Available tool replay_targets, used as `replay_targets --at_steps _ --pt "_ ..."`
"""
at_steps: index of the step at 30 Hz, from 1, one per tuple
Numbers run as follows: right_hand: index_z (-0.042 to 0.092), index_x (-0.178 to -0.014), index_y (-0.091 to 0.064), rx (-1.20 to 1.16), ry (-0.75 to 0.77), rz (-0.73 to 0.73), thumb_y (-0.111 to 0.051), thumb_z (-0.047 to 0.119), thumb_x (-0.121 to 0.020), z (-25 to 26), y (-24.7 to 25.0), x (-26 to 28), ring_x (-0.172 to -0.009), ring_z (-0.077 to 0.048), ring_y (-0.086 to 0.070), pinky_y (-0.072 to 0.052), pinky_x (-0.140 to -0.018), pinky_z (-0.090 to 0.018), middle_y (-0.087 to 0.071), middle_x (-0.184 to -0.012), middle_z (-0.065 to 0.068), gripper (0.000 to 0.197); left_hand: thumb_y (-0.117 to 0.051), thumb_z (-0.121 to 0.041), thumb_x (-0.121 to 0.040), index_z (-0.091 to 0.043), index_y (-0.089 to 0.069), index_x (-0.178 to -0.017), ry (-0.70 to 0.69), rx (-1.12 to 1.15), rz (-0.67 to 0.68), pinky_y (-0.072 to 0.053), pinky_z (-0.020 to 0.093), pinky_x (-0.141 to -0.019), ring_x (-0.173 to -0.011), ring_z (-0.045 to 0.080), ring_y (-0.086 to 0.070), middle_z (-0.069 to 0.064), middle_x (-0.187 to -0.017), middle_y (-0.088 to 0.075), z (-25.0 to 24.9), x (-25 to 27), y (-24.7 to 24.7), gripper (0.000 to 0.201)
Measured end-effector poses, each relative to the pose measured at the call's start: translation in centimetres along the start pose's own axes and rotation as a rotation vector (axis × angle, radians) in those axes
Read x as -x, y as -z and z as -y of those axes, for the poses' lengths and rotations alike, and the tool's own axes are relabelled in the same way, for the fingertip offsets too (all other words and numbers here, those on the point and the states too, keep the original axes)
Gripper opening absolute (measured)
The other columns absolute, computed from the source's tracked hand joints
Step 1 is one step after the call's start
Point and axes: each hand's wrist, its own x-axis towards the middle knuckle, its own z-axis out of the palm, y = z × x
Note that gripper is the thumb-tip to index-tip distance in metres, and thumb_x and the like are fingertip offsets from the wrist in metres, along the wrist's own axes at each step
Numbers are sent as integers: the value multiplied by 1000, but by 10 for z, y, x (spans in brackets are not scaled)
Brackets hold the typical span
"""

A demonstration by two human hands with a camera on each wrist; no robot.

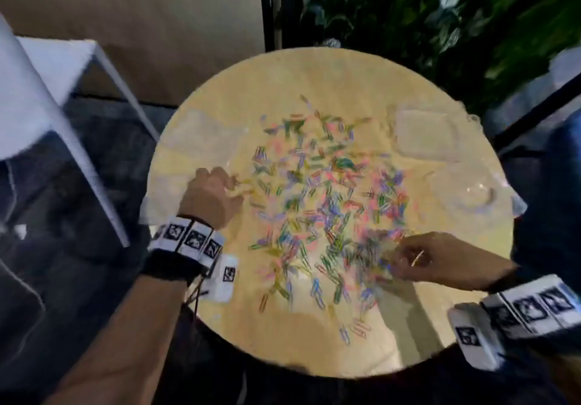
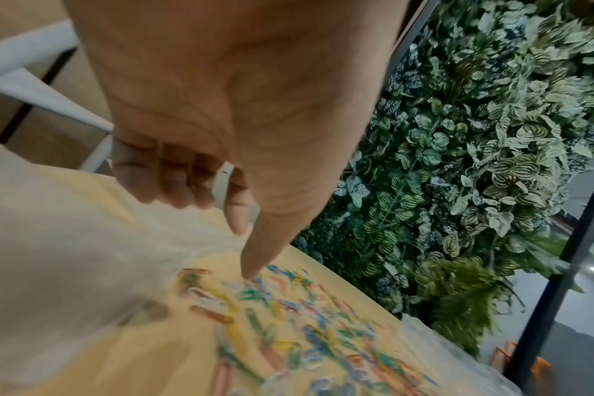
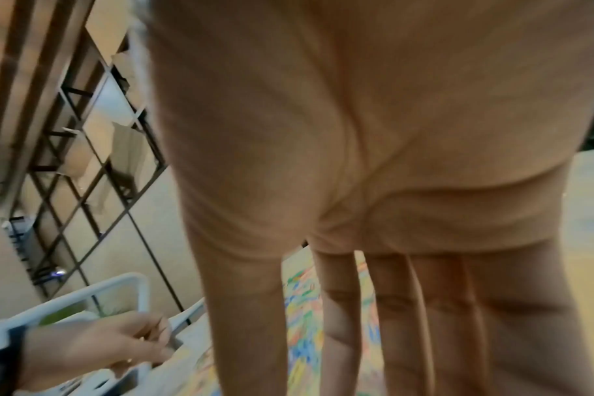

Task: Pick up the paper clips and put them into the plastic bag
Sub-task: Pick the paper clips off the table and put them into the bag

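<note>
Across the middle of the head view, a dense scatter of small multicoloured paper clips (image 1: 320,209) is spread over the round pale wooden table (image 1: 314,71). At the left edge of the table a thin, clear plastic bag (image 1: 201,134) is laid flat, and further clear plastic bags (image 1: 424,134) are seen at the upper right.

The left hand (image 1: 209,195) is placed at the left margin of the pile, beside the bag. In the left wrist view its fingers (image 2: 173,174) are curled and the thumb is pointed down at the clips; the bag film lies just below it, but whether film or a clip is pinched cannot be told.

The right hand (image 1: 437,258) is lowered at the lower right of the pile. In the right wrist view its fingers (image 3: 424,308) are shown straight and extended toward the clips, with nothing seen to be held.

Little of the task appears done: no clips can be made out inside the bag. Several failures are judged likely. Interlocked clips may be lifted as a chain and dropped. The limp bag mouth may be found collapsed, so clips would be spilled beside it. Clips near the lower rim could be swept off the table by a careless reach.
</note>
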Motion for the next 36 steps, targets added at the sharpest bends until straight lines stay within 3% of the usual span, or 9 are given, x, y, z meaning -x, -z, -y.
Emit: replay_targets --at_steps 4,8,11,14,17,22,27,31,36 --pt "26 -76 -69 113 -29 -35 -80 34 -74 -10 -52 -3 -64 1 -61 -50 -63 -20 -68 -74 10 14 -68 -39 -91 -3 -50 -127 173 -18 -134 -51 48 -89 -110 44 -60 20 -131 -52 32 -5 -30 54" --pt "15 -92 -58 4 -286 -143 -92 39 -55 -7 -84 19 -63 -22 -70 -60 -58 -37 -64 -88 -4 55 -57 -22 -95 -9 -63 -109 102 54 -253 -47 39 -78 -104 40 -62 18 -112 -67 51 30 -37 19" --pt "12 -104 -42 0 -424 -217 -96 45 -39 -5 -102 25 -67 -31 -70 -61 -60 -46 -64 -93 -9 91 -54 -20 -98 -10 -74 -102 81 133 -209 -56 42 -85 -100 40 -67 18 -105 -74 48 50 -21 23" --pt "7 -114 -37 20 -464 -324 -94 46 -45 -6 -111 18 -78 -29 -64 -55 -64 -37 -62 -98 -9 97 -62 -12 -90 -11 -78 -86 70 291 -167 -62 43 -77 -78 36 -73 17 -82 -76 52 60 -20 16" --pt "9 -124 -35 58 -464 -405 -90 52 -50 -4 -113 13 -89 -26 -57 -47 -69 -34 -60 -111 -10 101 -71 -6 -77 -16 -73 -77 103 538 -120 -63 47 -72 -71 36 -74 18 -72 -74 58 68 -25 10" --pt "19 -136 -35 22 -265 -538 -88 55 -49 -9 -108 -4 -98 -26 -58 -51 -80 -36 -50 -125 -10 108 -71 2 -85 -10 -66 -86 -6 624 -31 -62 46 -65 -57 30 -66 19 -69 -69 35 89 -17 13" --pt "25 -145 -36 135 -69 -507 -78 52 -69 -4 -108 -18 -110 -28 -53 -46 -98 -36 -33 -133 -10 91 -60 9 -87 -3 -62 -96 -110 496 -14 -55 30 -46 -44 25 -62 16 -61 -58 -10 93 -5 15" --pt "23 -137 -50 272 4 -490 -69 45 -82 7 -103 -41 -101 -30 -54 -48 -91 -34 -40 -122 -11 62 -61 9 -87 -2 -62 -102 -203 484 -1 -53 30 -44 -51 29 -62 15 -69 -51 -35 91 -12 19" --pt "11 -101 -68 349 -14 -599 -60 22 -91 26 -98 -61 -87 -29 -61 -49 -73 -31 -55 -101 -11 17 -62 5 -92 2 -66 -109 -192 532 73 -55 26 -42 -41 16 -64 17 -64 -64 -35 74 -45 18"
